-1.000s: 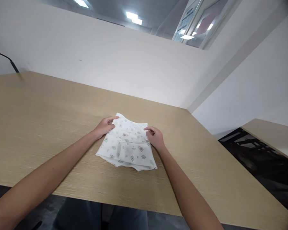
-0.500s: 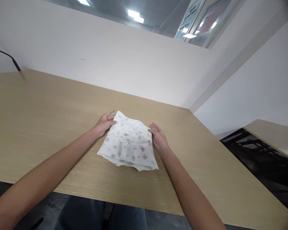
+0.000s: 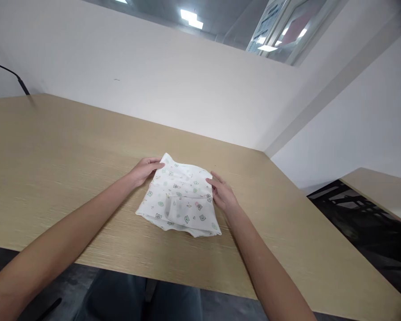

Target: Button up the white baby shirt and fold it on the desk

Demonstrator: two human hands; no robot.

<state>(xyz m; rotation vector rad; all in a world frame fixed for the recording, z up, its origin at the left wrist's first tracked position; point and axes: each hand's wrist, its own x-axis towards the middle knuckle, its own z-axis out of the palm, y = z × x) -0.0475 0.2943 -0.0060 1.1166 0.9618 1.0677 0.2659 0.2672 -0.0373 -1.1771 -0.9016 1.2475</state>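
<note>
A white cloth (image 3: 183, 191) with small green, grey and pink animal prints lies on the wooden table in front of me, folded into layers. One folded flap lies across its lower middle, and its near edge is wavy. My left hand (image 3: 146, 170) pinches the far left corner, thumb on top and fingers behind the fabric. At the far right corner, my right hand (image 3: 223, 191) grips the edge between its thumb and fingers. The fingertips of both hands are partly hidden by the cloth.
The pale wooden table (image 3: 70, 147) meets a white wall (image 3: 173, 89) along its far side. A black cable (image 3: 23, 85) rises at the back left. On the right, another tabletop (image 3: 381, 189) stands above a dark area with frames.
My left fingers have drawn closer together at the far left corner, which has lifted slightly. The right hand stays at its corner, and the view has shifted a little.
</note>
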